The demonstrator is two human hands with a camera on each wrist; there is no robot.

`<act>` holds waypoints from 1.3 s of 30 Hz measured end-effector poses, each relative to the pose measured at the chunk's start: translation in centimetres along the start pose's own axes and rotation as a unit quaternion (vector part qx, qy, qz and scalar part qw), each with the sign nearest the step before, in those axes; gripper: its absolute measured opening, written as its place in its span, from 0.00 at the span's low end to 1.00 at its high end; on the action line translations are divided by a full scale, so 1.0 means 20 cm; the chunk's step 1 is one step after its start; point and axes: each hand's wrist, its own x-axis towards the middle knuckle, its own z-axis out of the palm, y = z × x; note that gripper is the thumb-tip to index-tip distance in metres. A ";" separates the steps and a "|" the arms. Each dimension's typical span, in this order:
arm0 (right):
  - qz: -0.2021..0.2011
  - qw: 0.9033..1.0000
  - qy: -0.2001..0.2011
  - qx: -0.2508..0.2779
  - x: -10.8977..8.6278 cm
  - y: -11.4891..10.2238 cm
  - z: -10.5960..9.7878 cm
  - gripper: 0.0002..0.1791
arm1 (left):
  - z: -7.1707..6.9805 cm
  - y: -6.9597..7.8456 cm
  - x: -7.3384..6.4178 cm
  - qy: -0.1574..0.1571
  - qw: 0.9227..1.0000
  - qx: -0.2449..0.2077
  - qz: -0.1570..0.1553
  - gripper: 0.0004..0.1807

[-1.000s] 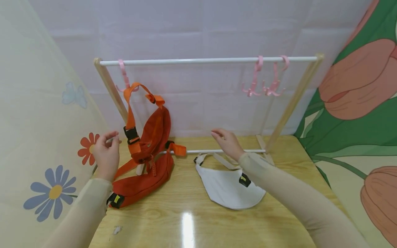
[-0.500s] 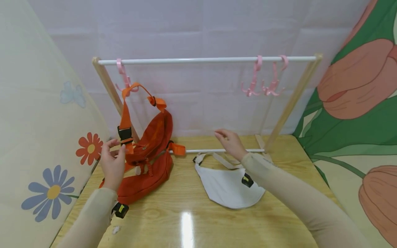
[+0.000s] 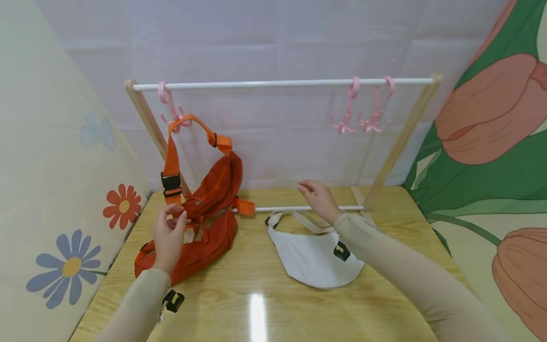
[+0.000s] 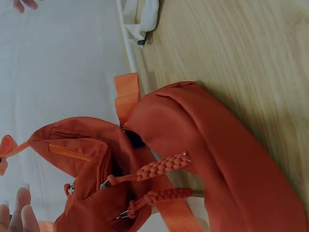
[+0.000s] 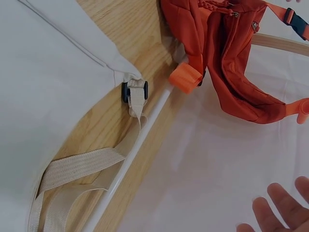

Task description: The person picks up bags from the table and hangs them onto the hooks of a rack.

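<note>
left hand (image 3: pixel 168 237): fingers loosely bent, gripping nothing that shows, just beside the upper red bag. leftmost pink hook (image 3: pixel 171 109): on white bar (image 3: pixel 256 85), orange strap (image 3: pixel 172 156) looped over it. upper red bag (image 3: pixel 220 178): slung from that strap, tilted. lower red bag (image 3: pixel 211 251): on wooden table (image 3: pixel 213 308), partly behind left hand. white bag (image 3: pixel 309 261): flat on table. right hand (image 3: pixel 320 202): fingers bent, released, near white bag. 2 pink hooks (image 3: pixel 345 118): bare. risk, judged: a snag by left fingers could unseat the strap, dropping the upper bag.
</note>
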 end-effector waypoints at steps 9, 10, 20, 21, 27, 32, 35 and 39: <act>0.001 1.000 -0.004 0.002 -0.02 0.01 0.01 0.17 | 0.03 -0.04 -0.05 -0.028 0.999 0.021 -0.022 0.18; 0.000 1.000 -0.005 0.002 -0.02 0.01 0.01 0.17 | 0.03 -0.05 -0.06 -0.030 0.999 0.020 -0.021 0.17; 0.018 1.000 -0.016 0.009 -0.04 0.00 0.01 0.18 | 0.05 -0.11 -0.11 -0.065 0.997 0.026 -0.042 0.17; 0.020 1.000 -0.016 0.008 -0.04 0.01 0.01 0.18 | 0.06 -0.12 -0.11 -0.067 0.996 0.032 -0.047 0.17; 0.021 1.000 -0.016 0.009 -0.04 0.02 0.00 0.19 | 0.07 -0.15 -0.13 -0.091 0.991 0.072 -0.073 0.17; 0.014 1.000 -0.011 0.013 -0.05 0.03 0.00 0.17 | 0.07 -0.17 -0.14 -0.131 0.980 0.140 -0.051 0.19; 0.015 1.000 -0.012 0.011 -0.06 0.04 0.01 0.17 | 0.08 -0.19 -0.15 -0.165 0.970 0.176 -0.040 0.22; 0.026 0.999 -0.020 0.008 -0.07 0.05 0.01 0.18 | 0.09 -0.22 -0.16 -0.206 0.957 0.199 -0.050 0.25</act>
